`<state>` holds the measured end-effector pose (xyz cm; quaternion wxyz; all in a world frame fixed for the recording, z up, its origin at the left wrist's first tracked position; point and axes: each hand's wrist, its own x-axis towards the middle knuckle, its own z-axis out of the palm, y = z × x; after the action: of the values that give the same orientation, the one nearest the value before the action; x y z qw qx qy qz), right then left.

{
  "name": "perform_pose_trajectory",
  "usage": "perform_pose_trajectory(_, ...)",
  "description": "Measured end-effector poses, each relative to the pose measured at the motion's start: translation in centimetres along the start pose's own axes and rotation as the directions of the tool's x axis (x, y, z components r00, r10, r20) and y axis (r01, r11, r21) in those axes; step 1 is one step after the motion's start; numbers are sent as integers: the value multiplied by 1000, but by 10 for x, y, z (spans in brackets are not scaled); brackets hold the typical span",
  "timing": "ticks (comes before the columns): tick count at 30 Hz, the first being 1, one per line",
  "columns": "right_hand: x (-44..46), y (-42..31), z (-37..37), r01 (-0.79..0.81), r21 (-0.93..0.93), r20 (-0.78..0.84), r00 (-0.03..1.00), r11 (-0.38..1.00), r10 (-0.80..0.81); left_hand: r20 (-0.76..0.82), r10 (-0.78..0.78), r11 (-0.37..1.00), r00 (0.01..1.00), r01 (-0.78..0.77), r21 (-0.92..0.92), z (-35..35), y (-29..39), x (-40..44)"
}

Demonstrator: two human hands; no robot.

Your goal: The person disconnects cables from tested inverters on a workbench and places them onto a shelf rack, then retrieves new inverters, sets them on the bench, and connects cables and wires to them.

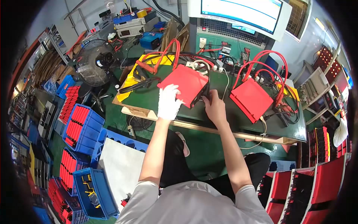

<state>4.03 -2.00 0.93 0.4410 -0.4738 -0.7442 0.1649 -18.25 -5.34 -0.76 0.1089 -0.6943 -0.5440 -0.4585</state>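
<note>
A red box-shaped device [184,83] with black edges lies tilted on the green tabletop [220,125]. My left hand [169,101], in a white glove, rests on its lower left part, with fingers bent over the red surface. My bare right hand [215,106] is at the device's right side, its thumb and fingers closed around a dark part or cable there; exactly what it holds is too small to tell. Red cables [176,52] and black cables [138,85] lie behind and left of the device. To the right sits a second red device [251,100] with red cables.
A monitor [240,15] stands behind the table. At the left are a fan [95,62], blue crates [82,128] of red parts and a blue bin [95,192]. Racks of red devices [281,184] stand at the lower right. The table's front edge [186,126] is wooden.
</note>
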Motion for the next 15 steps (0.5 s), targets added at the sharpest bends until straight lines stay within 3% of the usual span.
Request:
perform_pose_trajectory(7, -1, -10, 3, -114, 60, 55, 992, 992, 111, -53, 31, 999, 998, -32, -8, 3, -3, 3)
perform_pose_trajectory(11, -5, -3, 22, -19, 75, -14, 1000, 997, 20, -89, 64, 998, 994, -64, -1, 3, -5, 4)
perform_pose_trajectory(14, -7, -8, 3, -96, 142, 178, 982, 985, 70, -73, 102, 994, 992, -99, 46, 1, -5, 4)
perform_pose_trajectory(15, -11, -9, -6, -47, 115, 176, 984, 992, 26, -34, 12, 999, 999, -11, 35, -2, 2, 3)
